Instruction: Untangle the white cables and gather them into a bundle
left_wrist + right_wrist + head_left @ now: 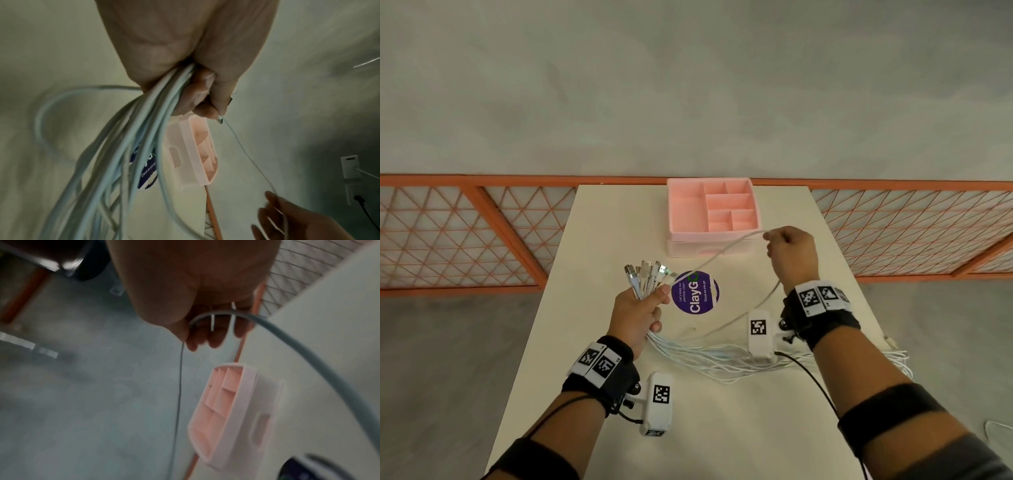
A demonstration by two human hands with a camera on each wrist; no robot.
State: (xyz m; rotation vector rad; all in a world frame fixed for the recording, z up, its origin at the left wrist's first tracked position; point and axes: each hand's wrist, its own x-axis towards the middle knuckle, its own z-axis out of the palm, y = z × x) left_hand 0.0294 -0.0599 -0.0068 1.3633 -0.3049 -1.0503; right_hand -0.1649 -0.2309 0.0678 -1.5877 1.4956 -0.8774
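Above table point(599, 219), hands point(635, 317) gripping cables point(645, 281)

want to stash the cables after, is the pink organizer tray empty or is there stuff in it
Empty as far as shown: in the head view every compartment of the pink organizer tray shows only bare pink floor, and both wrist views show no contents.

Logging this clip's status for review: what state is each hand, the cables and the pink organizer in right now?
left hand: grips the cable bundle below the connectors.
cable bundle: connector ends gathered upright, tails trailing loose across the table.
right hand: raised, fingers curled round a single cable.
single cable: lifted, strung between the two hands.
pink organizer: standing on the table, visible compartments empty.
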